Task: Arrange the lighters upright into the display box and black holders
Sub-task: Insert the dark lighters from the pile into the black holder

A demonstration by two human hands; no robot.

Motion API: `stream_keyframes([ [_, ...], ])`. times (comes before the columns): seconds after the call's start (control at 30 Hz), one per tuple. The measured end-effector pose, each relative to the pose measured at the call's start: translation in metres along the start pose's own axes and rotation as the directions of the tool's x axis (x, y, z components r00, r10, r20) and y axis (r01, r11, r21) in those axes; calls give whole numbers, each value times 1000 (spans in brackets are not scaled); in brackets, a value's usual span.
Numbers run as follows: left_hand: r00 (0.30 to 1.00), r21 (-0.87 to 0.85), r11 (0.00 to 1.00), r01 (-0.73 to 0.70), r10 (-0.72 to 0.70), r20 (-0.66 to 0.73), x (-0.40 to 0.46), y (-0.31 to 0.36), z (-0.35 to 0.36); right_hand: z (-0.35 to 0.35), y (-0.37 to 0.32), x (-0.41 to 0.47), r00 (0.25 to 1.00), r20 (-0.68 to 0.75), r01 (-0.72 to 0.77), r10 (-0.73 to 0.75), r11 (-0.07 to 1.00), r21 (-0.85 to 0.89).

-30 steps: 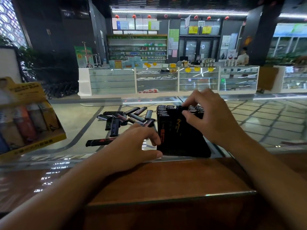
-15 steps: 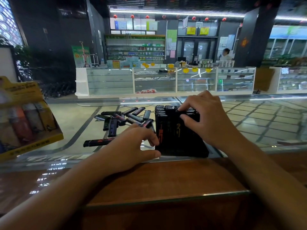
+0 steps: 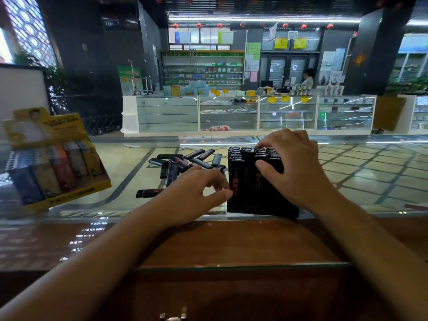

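Shop interior, dim, with glass showcases (image 3: 228, 113) across the far side and stocked shelves (image 3: 202, 68) behind them. You worked at a glass counter top (image 3: 361, 179) with a brown wooden ledge (image 3: 231, 242) along its near edge.

Far left on the glass: a yellow display box (image 3: 49, 158), tilted back, with coloured lighters standing upright in a row inside it; blurred, so I couldn't count them.

Centre-left: a loose pile of dark lighters (image 3: 185, 162) lay flat on the glass at mixed angles. One single black lighter (image 3: 149, 193) lay apart from the pile, nearer you, lengthwise left to right.

Your left hand (image 3: 192, 195) was on the glass just beside the holder's left face, fingers loosely curled and slightly spread, thumb tip touching or nearly touching the holder's lower left edge. Couldn't tell if the fingertips pinched anything.

Right of that: the black holder (image 3: 259, 188) stood at the near edge of the glass, packed with upright black lighters, tops showing in rows.

Your right hand (image 3: 291, 165) covered the holder's right top side, fingers curled down onto the lighter tops, thumb pressed against the front face. Whether the fingertips gripped a single lighter was hidden by the hand itself.
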State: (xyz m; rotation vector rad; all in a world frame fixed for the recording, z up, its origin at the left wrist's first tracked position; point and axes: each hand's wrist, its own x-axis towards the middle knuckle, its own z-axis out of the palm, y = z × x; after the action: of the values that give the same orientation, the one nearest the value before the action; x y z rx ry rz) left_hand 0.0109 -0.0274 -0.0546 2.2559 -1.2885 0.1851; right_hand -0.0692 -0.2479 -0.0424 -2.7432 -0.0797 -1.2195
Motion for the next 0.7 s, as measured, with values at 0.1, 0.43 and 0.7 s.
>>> stream_keyframes([
  [0.1, 984, -62, 998, 7, -18, -178, 2, -12, -8, -4, -16, 1, 996, -20, 87, -87, 995, 38],
  [0.43, 972, 128, 966, 225, -214, -96, -29, -67, -44, 14, -61, -13, 812, 382, 370, -441, 895, 249],
  [0.7, 978, 229, 951, 206, -201, -48, -39, -83, -37, 26, -49, -21, 765, 451, 278, -460, 867, 413],
])
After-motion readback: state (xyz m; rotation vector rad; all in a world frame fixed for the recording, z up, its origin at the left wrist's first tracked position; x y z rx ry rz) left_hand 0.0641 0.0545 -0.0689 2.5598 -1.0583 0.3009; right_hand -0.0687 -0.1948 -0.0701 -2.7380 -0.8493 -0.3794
